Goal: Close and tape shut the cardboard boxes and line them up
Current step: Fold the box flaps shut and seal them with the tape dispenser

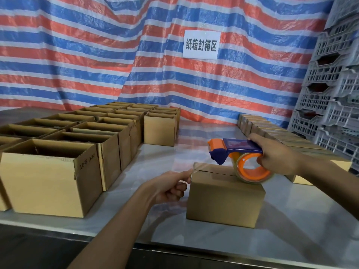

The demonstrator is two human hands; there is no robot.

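The box (225, 199) sits flaps down near the front edge of the table (213, 239). My left hand (171, 188) pinches the clear tape (195, 168) just off the box's left end, and my right hand (277, 158) grips the dispenser (237, 147) over its right half. Nothing presses the flaps, so they may spring up, and a skewed pull could lay tape off the seam or drag the box. I can't tell whether the tape touches cardboard yet. The box's long axis runs left to right, with the seam along it. Open boxes (48, 177) stand to the left and a taped row (272, 133) to the right.
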